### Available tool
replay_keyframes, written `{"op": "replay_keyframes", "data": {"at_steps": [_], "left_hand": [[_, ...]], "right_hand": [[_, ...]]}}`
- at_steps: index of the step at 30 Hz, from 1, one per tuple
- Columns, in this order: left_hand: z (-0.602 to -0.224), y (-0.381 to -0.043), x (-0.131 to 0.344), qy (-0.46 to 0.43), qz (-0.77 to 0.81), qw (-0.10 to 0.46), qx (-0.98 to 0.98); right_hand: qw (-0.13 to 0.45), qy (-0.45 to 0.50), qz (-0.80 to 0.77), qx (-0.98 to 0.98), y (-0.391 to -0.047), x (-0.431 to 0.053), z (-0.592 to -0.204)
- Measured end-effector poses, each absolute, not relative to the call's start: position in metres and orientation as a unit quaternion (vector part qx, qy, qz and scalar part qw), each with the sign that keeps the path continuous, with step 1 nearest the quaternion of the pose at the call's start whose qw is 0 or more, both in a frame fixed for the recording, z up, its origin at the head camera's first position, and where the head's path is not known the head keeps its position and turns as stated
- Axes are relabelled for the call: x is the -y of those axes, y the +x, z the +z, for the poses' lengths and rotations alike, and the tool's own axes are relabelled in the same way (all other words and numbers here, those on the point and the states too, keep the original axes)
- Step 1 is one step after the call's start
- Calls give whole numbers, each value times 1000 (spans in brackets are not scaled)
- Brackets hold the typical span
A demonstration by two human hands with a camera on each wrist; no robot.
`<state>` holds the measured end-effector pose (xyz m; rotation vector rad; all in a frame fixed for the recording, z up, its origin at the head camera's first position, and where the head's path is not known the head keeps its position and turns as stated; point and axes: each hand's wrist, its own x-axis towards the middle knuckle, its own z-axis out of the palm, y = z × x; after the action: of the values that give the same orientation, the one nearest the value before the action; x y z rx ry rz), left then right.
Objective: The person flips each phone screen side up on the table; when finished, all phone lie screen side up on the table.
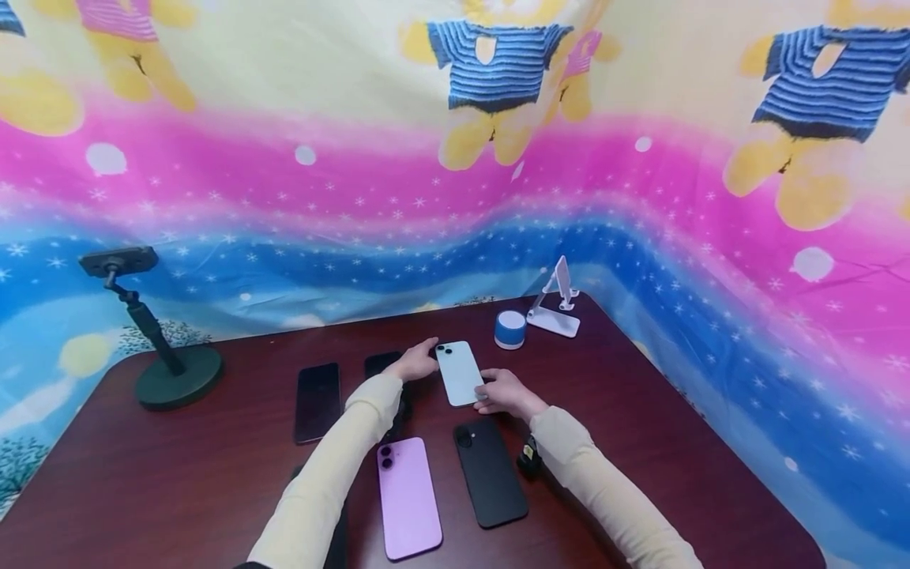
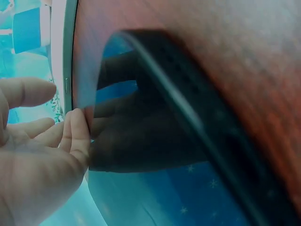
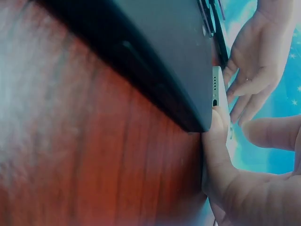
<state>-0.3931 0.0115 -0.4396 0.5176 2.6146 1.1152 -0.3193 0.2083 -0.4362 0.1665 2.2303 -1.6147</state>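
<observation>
A pale mint smartphone [image 1: 458, 375] lies back-up on the dark red table, its camera corner at the upper left. My left hand [image 1: 417, 362] reaches to its upper left edge; in the left wrist view, fingertips [image 2: 77, 117] meet the phone's side while the thumb stays apart. At the lower right corner is my right hand [image 1: 506, 393], with one digit [image 3: 217, 125] against the phone's bottom edge beside the port and another held off it. Nearest my right wrist lies a black phone [image 1: 490, 474]. Left of that is a purple phone [image 1: 410, 498], also back-up.
Left of my left arm lies a dark phone [image 1: 317, 401]; another black phone [image 1: 381, 363] is partly behind my left hand. A blue-and-white cylinder [image 1: 509, 330] and a white phone stand [image 1: 556, 320] occupy the back right. A dark green stand [image 1: 178, 379] rises at the left.
</observation>
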Motion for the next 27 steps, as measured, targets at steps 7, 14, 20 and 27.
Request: {"op": "replay_keyframes", "data": {"at_steps": [7, 14, 20, 27], "left_hand": [[-438, -394, -8, 177, 392, 161, -888], [-440, -393, -9, 156, 427, 165, -875], [-440, -391, -9, 138, 458, 155, -864], [-444, -390, -10, 131, 496, 110, -851]], "right_hand": [[185, 56, -571, -798, -316, -206, -435], [163, 41, -551, -818, -314, -200, -439], [131, 46, -506, -851, -312, -194, -439], [124, 46, -484, -865, -311, -195, -436]]}}
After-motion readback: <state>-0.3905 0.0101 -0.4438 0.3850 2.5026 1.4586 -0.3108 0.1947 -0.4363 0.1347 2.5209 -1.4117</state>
